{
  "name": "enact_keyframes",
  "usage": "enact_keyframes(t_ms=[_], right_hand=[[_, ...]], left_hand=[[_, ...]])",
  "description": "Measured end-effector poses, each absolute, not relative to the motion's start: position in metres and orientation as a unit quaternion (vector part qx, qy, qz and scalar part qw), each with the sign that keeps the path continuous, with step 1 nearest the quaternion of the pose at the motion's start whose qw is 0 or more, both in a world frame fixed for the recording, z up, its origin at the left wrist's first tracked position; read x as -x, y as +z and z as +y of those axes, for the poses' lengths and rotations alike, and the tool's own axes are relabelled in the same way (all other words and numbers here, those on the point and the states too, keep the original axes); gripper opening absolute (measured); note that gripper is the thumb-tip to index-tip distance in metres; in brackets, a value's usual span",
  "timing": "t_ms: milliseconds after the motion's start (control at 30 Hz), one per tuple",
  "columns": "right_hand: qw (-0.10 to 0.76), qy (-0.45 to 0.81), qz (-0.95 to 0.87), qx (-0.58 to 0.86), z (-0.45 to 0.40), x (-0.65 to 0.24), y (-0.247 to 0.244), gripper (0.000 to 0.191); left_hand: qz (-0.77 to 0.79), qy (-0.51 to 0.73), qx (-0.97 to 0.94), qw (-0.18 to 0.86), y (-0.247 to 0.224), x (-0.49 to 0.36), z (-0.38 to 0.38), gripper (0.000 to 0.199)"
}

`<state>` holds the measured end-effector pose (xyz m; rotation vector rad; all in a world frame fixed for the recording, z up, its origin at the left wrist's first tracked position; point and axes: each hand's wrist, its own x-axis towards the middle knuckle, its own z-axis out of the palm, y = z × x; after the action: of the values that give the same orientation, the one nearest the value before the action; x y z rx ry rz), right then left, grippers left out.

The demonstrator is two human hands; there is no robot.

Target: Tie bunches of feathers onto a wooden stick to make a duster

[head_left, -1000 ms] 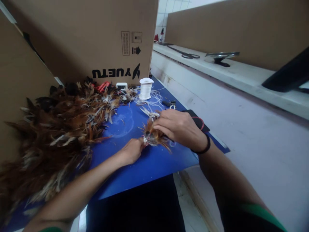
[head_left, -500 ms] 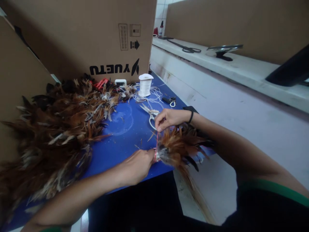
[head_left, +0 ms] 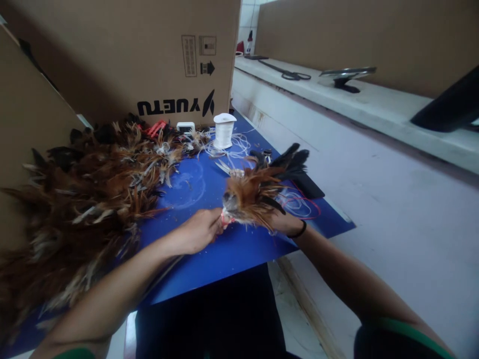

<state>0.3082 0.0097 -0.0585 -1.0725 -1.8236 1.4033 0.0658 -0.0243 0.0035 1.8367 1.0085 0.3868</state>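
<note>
Brown feather bundle [head_left: 252, 192] above the counter [head_left: 247, 254], toward its right: fingers of our left hand [head_left: 200, 232] grip its base, best held firm; those of our right hand [head_left: 282, 223] we cannot tell.

On the table [head_left: 194, 267], a feather pile [head_left: 86, 199] lies left, before a cardboard box [head_left: 123, 55]; right of the pile stands a spool [head_left: 223, 133]. Scissors [head_left: 223, 166] lie between spool and feather bundle [head_left: 252, 192]; a ledge [head_left: 389, 108] runs along the right.
</note>
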Motion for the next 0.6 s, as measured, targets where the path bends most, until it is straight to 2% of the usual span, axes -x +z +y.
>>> enact_keyframes(t_ms=[300, 600], right_hand=[[0.357, 0.702, -0.477, 0.389, -0.019, -0.284, -0.068, 0.022], [0.416, 0.639, -0.48, 0.434, -0.035, -0.266, -0.067, 0.025]], left_hand=[[0.451, 0.19, -0.603, 0.63, -0.006, -0.059, -0.008, 0.031], [0.477, 0.203, -0.575, 0.632, -0.01, -0.06, -0.002, 0.026]])
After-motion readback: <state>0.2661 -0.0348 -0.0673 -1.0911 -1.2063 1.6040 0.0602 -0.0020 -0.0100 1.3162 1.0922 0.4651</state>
